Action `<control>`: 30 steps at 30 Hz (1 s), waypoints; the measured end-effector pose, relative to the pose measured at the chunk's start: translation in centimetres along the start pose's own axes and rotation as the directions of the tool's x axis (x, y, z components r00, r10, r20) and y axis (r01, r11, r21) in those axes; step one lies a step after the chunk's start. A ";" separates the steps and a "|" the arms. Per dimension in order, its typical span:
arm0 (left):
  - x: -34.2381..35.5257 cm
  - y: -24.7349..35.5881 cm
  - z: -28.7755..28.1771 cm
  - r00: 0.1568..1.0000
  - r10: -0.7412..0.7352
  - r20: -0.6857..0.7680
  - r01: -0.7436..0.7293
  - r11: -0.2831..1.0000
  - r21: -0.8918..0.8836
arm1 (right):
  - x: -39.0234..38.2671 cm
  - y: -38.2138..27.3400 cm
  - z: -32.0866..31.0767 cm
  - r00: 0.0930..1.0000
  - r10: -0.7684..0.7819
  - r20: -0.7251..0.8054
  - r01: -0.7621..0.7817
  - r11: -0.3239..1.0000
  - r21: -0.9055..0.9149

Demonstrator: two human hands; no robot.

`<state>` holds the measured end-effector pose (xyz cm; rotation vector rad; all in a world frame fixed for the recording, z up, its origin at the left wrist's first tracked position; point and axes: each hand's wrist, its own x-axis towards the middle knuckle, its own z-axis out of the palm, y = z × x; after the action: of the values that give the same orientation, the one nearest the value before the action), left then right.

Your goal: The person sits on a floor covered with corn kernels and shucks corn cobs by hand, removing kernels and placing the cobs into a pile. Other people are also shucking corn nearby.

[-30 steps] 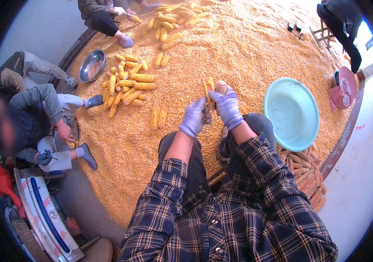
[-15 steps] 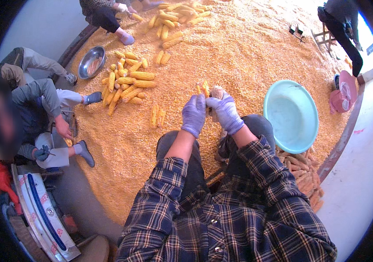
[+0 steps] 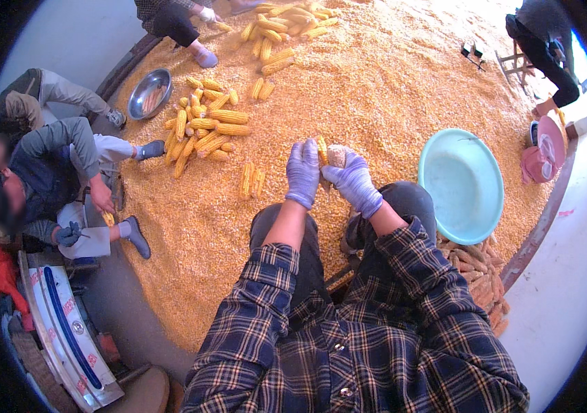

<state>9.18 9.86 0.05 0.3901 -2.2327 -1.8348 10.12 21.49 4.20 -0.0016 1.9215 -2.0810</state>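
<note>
Both my hands wear pale purple gloves and meet above the spread of loose corn kernels [image 3: 307, 255]. My left hand [image 3: 303, 175] is closed round an ear of corn [image 3: 321, 150], whose yellow kernels show at its inner side. Pressed against that ear is a pale, stripped corn cob [image 3: 337, 155], gripped in my right hand [image 3: 352, 183]. The fingers hide most of the ear and the cob's lower part. Two partly shelled ears [image 3: 252, 180] lie on the kernels to the left of my knees.
Whole ears [image 3: 204, 131] are heaped front left, near a metal bowl [image 3: 149, 94]. A light-blue basin [image 3: 461, 186] stands by my right knee, with stripped cobs [image 3: 479, 279] behind it. Co-workers sit at the left [image 3: 52, 165] and far side. A pink bucket [image 3: 546, 148] is far right.
My left hand has turned more upright, covering more of the yellow ear. The pale cob has shifted slightly against it. At the left, the seated co-worker's head and hand have moved.
</note>
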 end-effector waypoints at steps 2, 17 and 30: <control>0.3 -0.7 -0.2 0.996 0.029 -0.079 -0.033 0.998 -0.055 | 0.1 0.0 0.1 0.999 0.040 -0.008 -0.040 0.999 -0.012; 0.2 0.5 -0.3 0.996 -0.020 -0.083 -0.003 0.964 -0.267 | -0.2 -1.0 0.4 0.995 0.103 0.014 -0.104 0.994 0.041; -0.4 1.3 -0.5 0.998 -0.062 -0.014 0.059 0.984 -0.168 | -0.6 -1.9 0.3 0.986 0.157 0.052 -0.157 0.988 0.002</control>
<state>9.62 9.72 1.38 0.4463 -2.0553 -2.0223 10.28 21.42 6.22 0.0938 1.8232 -1.9649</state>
